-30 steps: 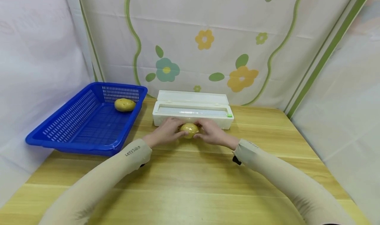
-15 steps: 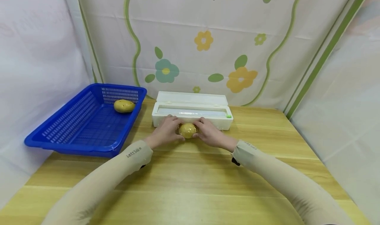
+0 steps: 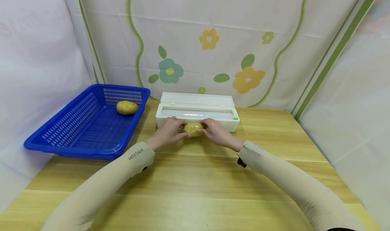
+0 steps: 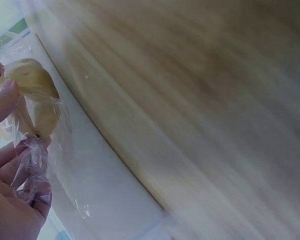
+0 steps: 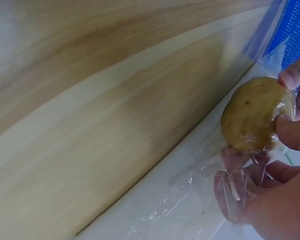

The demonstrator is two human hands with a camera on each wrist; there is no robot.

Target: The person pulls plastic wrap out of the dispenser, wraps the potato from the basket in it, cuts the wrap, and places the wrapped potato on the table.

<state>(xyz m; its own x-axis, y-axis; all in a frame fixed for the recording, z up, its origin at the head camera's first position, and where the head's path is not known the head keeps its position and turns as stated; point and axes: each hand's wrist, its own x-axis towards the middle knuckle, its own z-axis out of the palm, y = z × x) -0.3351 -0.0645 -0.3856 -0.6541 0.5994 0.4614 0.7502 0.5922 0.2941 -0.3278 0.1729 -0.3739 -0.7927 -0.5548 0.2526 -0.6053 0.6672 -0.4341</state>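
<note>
A potato [image 3: 193, 129] wrapped in clear plastic film is held between both hands, just in front of a white cling film dispenser [image 3: 198, 120] whose lid stands up. My left hand [image 3: 169, 132] grips its left end, thumb on the near side. From the other end my right hand [image 3: 217, 133] grips it, thumb likewise in front. In the left wrist view, loose film [image 4: 36, 162] is bunched among the left fingers. Crumpled film [image 5: 240, 185] also lies across the right fingers in the right wrist view, below the potato's end.
A blue plastic basket [image 3: 86, 152] stands on the left of the wooden table [image 3: 195, 187], with another potato [image 3: 127, 107] in its far right corner. A green slider [image 3: 235, 117] sits at the dispenser's right end. A flowered curtain [image 3: 189, 48] hangs behind.
The potato has been turned between the hands and now lies more lengthwise from left to right, slightly nearer the dispenser. Both hands keep their hold.
</note>
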